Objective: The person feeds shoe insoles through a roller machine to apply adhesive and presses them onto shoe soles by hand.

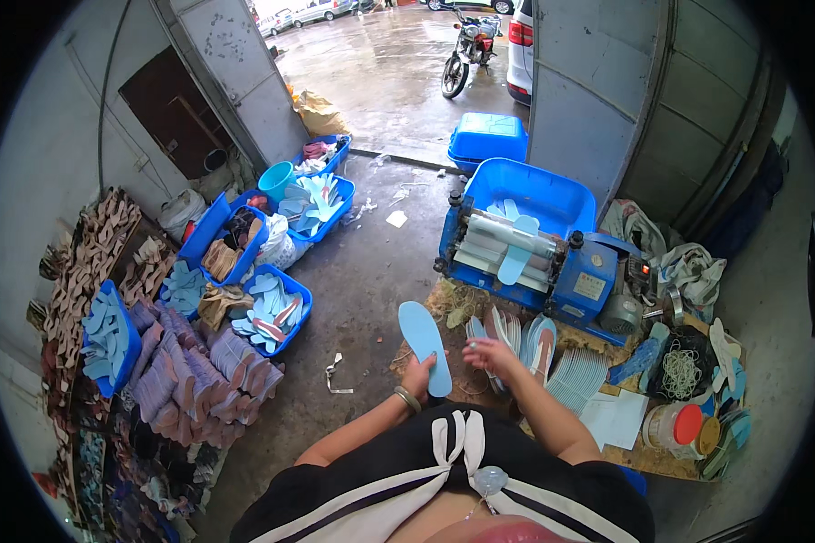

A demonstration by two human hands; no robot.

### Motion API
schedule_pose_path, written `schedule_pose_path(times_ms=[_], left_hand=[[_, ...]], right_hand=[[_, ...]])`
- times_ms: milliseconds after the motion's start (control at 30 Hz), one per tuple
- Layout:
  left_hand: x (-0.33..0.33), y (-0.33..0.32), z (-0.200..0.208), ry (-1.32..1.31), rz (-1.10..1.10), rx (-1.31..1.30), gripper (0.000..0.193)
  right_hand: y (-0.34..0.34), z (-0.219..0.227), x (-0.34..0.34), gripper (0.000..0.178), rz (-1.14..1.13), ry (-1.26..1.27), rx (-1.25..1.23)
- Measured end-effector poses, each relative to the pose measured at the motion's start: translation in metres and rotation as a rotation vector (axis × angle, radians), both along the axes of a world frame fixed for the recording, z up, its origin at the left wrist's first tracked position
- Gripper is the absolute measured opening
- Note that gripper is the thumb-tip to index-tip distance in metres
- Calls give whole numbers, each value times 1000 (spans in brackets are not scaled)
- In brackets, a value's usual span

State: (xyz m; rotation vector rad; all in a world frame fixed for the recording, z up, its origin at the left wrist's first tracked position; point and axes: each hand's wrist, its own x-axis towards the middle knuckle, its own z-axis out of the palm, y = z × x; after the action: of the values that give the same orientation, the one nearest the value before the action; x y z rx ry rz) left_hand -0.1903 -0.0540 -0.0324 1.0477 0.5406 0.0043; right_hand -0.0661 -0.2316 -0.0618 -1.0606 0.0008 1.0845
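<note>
My left hand (pixel 417 376) is closed around the heel end of a light-blue insole (pixel 418 328), which stands out upright in front of me. Just to its right, my right hand (pixel 493 357) reaches in with its fingers apart and nothing visible in them. It is close to a row of standing insoles (pixel 507 331) on a wooden board. Beyond them sits a blue roller machine (pixel 589 278), and one light-blue insole (pixel 517 251) lies across its metal rollers. Another stack of pale insoles (pixel 577 379) rests to the right of my right forearm.
A blue tub (pixel 570 195) stands behind the machine. At left are blue bins (pixel 301 337) of insoles beside large purple-pink bundles (pixel 186 371). On the board at right are a red-lidded jar (pixel 670 425) and white sheets (pixel 614 418). A motorcycle (pixel 466 54) stands outside the doorway.
</note>
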Motion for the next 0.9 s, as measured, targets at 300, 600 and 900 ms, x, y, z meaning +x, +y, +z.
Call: schedule_pose_path(times_ms=[300, 600, 900], left_hand=[[-6, -17, 11, 38, -34, -43, 26], [-1, -9, 8, 185, -27, -15, 52], [-6, -7, 11, 219, -37, -91, 45]], right_hand=[[-5, 28, -72, 33, 308, 52, 125], [-9, 28, -38, 28, -21, -86, 102], [-19, 12, 14, 23, -323, 38, 17]])
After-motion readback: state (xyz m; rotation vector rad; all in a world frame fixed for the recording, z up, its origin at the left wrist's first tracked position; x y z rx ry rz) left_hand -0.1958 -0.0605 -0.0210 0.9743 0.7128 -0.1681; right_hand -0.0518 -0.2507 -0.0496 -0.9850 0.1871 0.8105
